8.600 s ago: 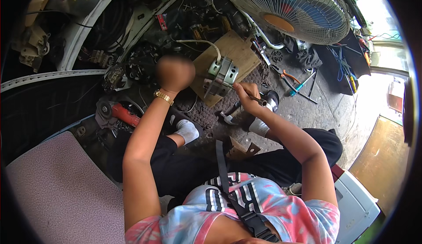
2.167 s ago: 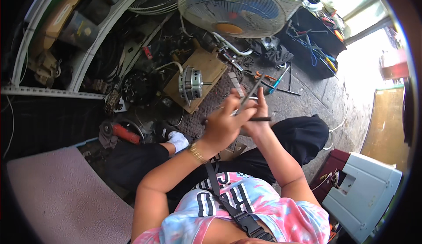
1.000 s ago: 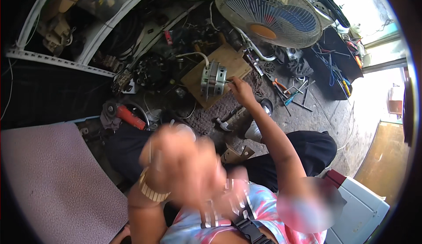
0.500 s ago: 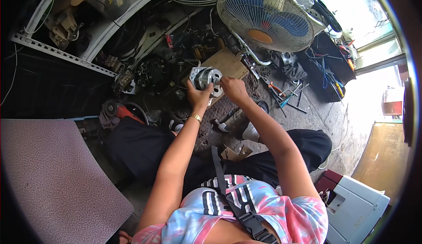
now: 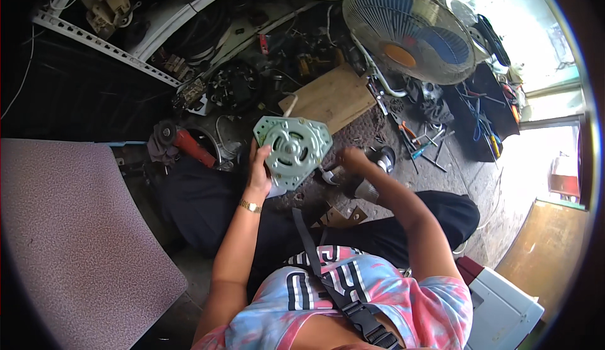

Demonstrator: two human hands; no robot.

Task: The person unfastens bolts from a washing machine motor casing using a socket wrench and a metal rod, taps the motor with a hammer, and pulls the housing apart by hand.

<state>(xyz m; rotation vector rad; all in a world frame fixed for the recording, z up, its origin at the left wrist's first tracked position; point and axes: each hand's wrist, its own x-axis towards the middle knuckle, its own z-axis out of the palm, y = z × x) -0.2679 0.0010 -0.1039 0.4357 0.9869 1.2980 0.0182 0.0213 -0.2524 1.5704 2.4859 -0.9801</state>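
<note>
My left hand (image 5: 258, 170) grips the left edge of an electric motor (image 5: 292, 151) with a pale green pressed-metal end plate. Its plate faces up, showing curved slots around a central hub; the rest of the motor is hidden underneath. To its right, my right hand (image 5: 355, 161) is closed over the handle of a hammer (image 5: 328, 176). Only the hammer's metal head shows clearly, just below the motor's right side. Behind the motor, a wooden board (image 5: 334, 98) lies on the dirty floor.
A standing fan (image 5: 409, 32) with blue blades lies tilted at the back. Pliers and T-handled wrenches (image 5: 425, 145) lie to the right, near a dark tool box (image 5: 472, 123). A red angle grinder (image 5: 189, 145) is at the left, beside a speckled padded surface (image 5: 82, 224).
The motor has come nearer and turned so its green plate faces up. My right hand has left the motor and moved down right to the hammer.
</note>
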